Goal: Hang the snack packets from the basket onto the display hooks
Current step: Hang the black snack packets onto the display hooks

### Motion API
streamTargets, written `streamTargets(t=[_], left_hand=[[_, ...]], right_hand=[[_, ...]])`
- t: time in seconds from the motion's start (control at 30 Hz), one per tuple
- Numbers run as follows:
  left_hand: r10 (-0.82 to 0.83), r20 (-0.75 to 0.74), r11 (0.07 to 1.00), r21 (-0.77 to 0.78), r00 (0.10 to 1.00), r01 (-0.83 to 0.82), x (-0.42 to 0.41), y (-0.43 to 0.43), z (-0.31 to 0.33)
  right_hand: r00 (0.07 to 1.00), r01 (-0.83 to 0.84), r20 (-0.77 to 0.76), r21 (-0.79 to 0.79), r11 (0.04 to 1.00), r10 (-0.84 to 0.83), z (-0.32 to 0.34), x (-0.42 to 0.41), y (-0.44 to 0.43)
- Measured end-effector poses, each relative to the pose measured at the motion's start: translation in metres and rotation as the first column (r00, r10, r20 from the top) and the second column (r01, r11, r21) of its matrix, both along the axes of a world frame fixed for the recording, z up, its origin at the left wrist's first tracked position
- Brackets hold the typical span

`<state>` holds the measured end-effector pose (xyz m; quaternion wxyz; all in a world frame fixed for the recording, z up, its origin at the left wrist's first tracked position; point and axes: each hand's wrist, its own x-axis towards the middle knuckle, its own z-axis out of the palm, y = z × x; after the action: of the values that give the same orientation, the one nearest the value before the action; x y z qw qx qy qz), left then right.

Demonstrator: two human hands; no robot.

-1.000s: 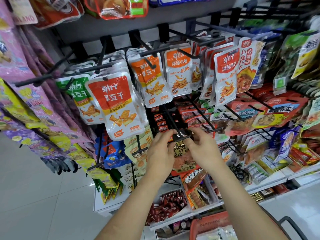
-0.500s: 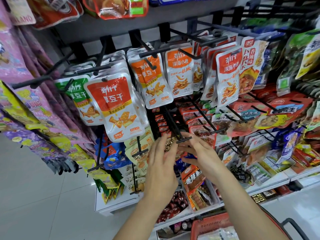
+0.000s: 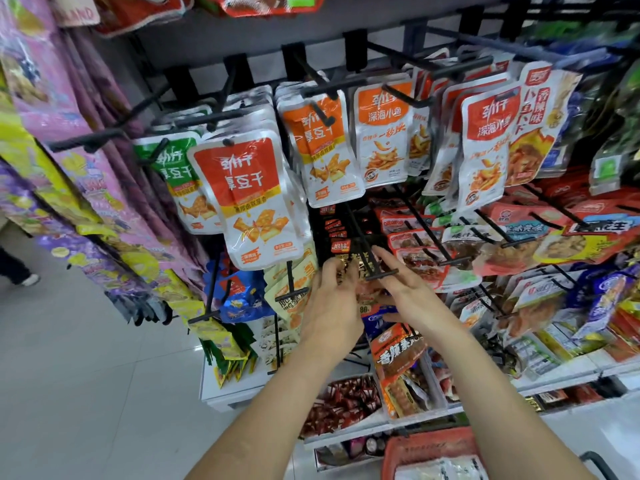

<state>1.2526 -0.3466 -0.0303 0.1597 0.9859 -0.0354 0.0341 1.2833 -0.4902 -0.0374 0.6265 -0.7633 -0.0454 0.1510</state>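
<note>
A dark black-and-gold snack packet point(image 3: 349, 260) hangs on a black display hook point(image 3: 362, 237) in the middle row, just behind the hook's cross-tip. My left hand point(image 3: 334, 303) has its curled fingertips on the packet's left edge and pinches it. To the right of the hook tip, my right hand point(image 3: 410, 294) is spread with straight fingers and holds nothing. The red basket point(image 3: 429, 446) sits at the bottom edge with pale packets point(image 3: 438, 471) inside.
Full hooks of white-and-orange packets point(image 3: 252, 202) hang above, and red packets point(image 3: 419, 239) hang to the right. Trays of snacks point(image 3: 343, 403) line the low shelf. Purple and yellow bags point(image 3: 86, 188) hang on the left, over a white tiled floor point(image 3: 86, 393).
The packet went from the hook's tip to further back on the hook. My right hand let go and spread open. Both hands moved up and forward a little.
</note>
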Motion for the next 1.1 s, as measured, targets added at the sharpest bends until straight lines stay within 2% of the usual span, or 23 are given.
streamTargets(t=[0.23, 0.43, 0.5, 0.67, 0.8, 0.97, 1.1], left_hand=[[-0.027, -0.01, 0.999, 0.022, 1.0, 0.027, 0.009, -0.003, 0.001], [-0.043, -0.053, 0.998, -0.056, 0.998, 0.041, 0.005, 0.01, 0.0], [-0.068, -0.025, 0.994, -0.085, 0.997, 0.065, -0.004, 0.013, -0.002], [-0.088, 0.134, 0.966, -0.231, 0.987, 0.118, -0.043, 0.019, 0.001], [-0.087, 0.14, 0.917, -0.376, 0.986, 0.134, -0.09, 0.03, 0.005], [-0.101, 0.077, 0.891, -0.437, 0.992, 0.125, -0.156, 0.035, -0.001], [-0.157, 0.028, 0.896, -0.416, 0.987, 0.154, -0.198, 0.025, -0.018]], right_hand=[[0.994, 0.013, 0.113, -0.04, 0.999, -0.008, -0.002, 0.007, 0.009], [0.999, 0.019, 0.026, -0.012, 1.0, -0.019, -0.004, -0.01, 0.004], [1.0, 0.026, 0.001, -0.017, 1.0, -0.026, 0.0, -0.02, -0.002], [0.99, 0.14, -0.018, 0.028, 0.99, -0.139, 0.012, -0.059, -0.022], [0.966, 0.258, -0.004, 0.058, 0.964, -0.258, 0.021, -0.108, -0.04], [0.94, 0.333, 0.101, -0.071, 0.94, -0.325, 0.018, -0.186, -0.058], [0.962, 0.266, 0.161, -0.387, 0.883, -0.219, 0.001, -0.243, -0.083]])
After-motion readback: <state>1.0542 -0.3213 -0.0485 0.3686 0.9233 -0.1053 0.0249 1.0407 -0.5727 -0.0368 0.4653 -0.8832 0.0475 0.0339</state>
